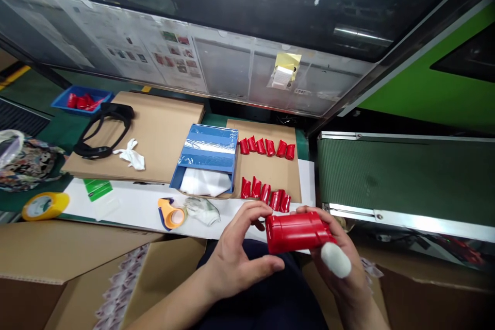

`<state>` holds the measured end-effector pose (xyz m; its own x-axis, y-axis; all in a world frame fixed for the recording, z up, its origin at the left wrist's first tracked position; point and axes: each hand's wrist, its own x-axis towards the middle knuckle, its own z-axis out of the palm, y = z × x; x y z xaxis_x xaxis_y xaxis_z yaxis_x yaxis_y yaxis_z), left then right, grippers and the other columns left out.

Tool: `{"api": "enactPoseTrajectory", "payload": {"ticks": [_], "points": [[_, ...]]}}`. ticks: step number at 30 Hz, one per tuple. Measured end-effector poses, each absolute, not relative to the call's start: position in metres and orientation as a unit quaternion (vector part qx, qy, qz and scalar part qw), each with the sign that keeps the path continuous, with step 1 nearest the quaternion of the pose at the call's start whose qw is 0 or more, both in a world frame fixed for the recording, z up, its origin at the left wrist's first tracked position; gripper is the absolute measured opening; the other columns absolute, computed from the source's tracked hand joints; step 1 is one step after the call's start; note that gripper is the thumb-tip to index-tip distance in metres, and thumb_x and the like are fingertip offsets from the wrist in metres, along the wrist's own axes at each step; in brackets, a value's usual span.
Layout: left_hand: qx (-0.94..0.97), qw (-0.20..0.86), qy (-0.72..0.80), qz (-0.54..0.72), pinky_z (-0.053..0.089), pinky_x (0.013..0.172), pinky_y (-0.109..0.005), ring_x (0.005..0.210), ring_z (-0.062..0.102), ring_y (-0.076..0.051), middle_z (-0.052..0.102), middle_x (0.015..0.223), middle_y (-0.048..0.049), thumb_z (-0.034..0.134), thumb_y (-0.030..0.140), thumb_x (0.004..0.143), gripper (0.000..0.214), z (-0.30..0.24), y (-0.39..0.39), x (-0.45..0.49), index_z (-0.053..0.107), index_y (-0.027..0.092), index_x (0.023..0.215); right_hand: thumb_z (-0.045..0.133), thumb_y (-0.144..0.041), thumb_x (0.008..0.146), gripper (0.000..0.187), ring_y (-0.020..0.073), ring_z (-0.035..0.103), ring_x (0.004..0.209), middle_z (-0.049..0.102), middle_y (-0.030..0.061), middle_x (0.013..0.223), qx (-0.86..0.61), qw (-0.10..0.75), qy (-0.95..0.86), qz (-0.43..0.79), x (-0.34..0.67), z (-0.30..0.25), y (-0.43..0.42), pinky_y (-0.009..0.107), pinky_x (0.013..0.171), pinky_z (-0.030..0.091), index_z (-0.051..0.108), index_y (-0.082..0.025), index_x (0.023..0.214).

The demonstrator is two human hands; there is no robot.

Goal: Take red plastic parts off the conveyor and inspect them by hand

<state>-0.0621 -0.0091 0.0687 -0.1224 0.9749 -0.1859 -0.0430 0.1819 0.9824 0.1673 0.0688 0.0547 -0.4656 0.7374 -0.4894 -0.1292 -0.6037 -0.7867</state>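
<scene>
A glossy red plastic shell-like part lies sideways in my right hand, whose fingers wrap behind its right end. A white cover sits on the right thumb. My left hand is beside the part's left end, thumb and fingers spread apart; I cannot tell whether a fingertip touches it. Beyond my hands, smaller red plastic pieces stand in two rows on a cardboard sheet: a far row and a near row.
A blue box holding white material stands left of the rows. A tape dispenser, yellow tape roll and black headband lie further left. A blue bin holds red pieces. Right is a green conveyor; open cartons flank me.
</scene>
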Motion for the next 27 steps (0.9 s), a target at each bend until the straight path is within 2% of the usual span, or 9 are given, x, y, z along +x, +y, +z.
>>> {"api": "enactPoseTrajectory", "payload": {"ticks": [5, 11, 15, 22, 27], "points": [[0.416, 0.517, 0.574, 0.48, 0.041, 0.112, -0.037, 0.13, 0.051, -0.026, 0.055, 0.134, -0.007, 0.083, 0.036, 0.079, 0.062, 0.067, -0.013, -0.063, 0.055, 0.032, 0.135, 0.079, -0.043, 0.082, 0.058, 0.0362, 0.05, 0.136, 0.059, 0.0105, 0.143, -0.447, 0.232, -0.442, 0.743, 0.168, 0.065, 0.074, 0.047, 0.11, 0.047, 0.061, -0.031, 0.135], [0.432, 0.496, 0.541, 0.524, 0.044, 0.11, -0.041, 0.125, 0.054, -0.028, 0.06, 0.129, -0.0084, 0.084, 0.03, 0.078, 0.063, 0.065, -0.015, -0.064, 0.057, 0.029, 0.134, 0.076, -0.053, 0.083, 0.052, 0.0292, 0.055, 0.131, 0.063, 0.0048, 0.137, -0.424, 0.255, -0.503, 0.709, 0.165, 0.075, 0.074, 0.039, 0.111, 0.047, 0.063, -0.035, 0.13], [0.413, 0.512, 0.539, 0.527, 0.043, 0.111, -0.043, 0.126, 0.053, -0.029, 0.059, 0.129, -0.0088, 0.082, 0.031, 0.079, 0.06, 0.064, -0.017, -0.061, 0.057, 0.029, 0.133, 0.074, -0.056, 0.084, 0.052, 0.0285, 0.054, 0.13, 0.061, 0.0047, 0.136, -0.414, 0.246, -0.54, 0.69, 0.165, 0.078, 0.078, 0.038, 0.111, 0.046, 0.062, -0.035, 0.13], [0.383, 0.576, 0.502, 0.52, 0.038, 0.116, -0.044, 0.136, 0.047, -0.031, 0.056, 0.137, -0.0099, 0.079, 0.035, 0.083, 0.057, 0.053, -0.023, -0.063, 0.056, 0.03, 0.135, 0.083, -0.035, 0.08, 0.058, 0.0363, 0.044, 0.139, 0.056, 0.0089, 0.137, -0.356, 0.177, -0.618, 0.678, 0.151, 0.107, 0.094, 0.053, 0.118, 0.035, 0.057, -0.034, 0.132], [0.349, 0.591, 0.488, 0.54, 0.04, 0.114, -0.036, 0.132, 0.05, -0.026, 0.056, 0.133, -0.0088, 0.077, 0.031, 0.085, 0.051, 0.05, -0.026, -0.062, 0.058, 0.029, 0.133, 0.088, -0.029, 0.073, 0.065, 0.0374, 0.045, 0.137, 0.051, 0.0098, 0.142, -0.324, 0.175, -0.626, 0.688, 0.142, 0.114, 0.1, 0.055, 0.119, 0.034, 0.059, -0.034, 0.131]]}}
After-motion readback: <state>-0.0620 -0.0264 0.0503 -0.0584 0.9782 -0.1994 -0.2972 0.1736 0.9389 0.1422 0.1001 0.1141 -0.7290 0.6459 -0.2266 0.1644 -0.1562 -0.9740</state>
